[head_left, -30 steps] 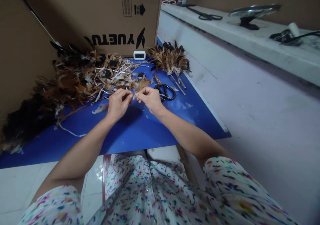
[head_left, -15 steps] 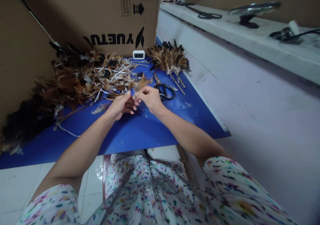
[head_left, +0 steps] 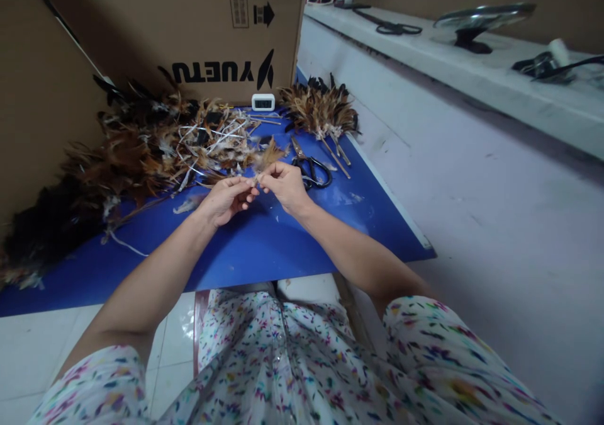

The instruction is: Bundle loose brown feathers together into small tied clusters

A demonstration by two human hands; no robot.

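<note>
Both hands meet over the blue table (head_left: pixel 283 236). My right hand (head_left: pixel 284 187) pinches the pale base of a small tuft of tan feathers (head_left: pixel 270 153), which points away from me. My left hand (head_left: pixel 229 199) has its thumb and forefinger pressed together at the same base, its other fingers curled. Beyond and left of the hands spreads a heap of brown and black feathers (head_left: pixel 136 154) with white strips (head_left: pixel 221 136) on it. Black-handled scissors (head_left: pixel 315 172) lie just right of my right hand.
A bundle of feathers on sticks (head_left: pixel 323 113) lies at the table's back right. Near it stands a small white digital clock (head_left: pixel 263 102), before a large cardboard box (head_left: pixel 207 28). On the right, a ledge (head_left: pixel 425 53) holds more scissors (head_left: pixel 396 28) and a round glassy object (head_left: pixel 484 17).
My left thumb and forefinger have closed together on the base of the tuft, and the left fingers are more curled. My right hand has barely moved.
</note>
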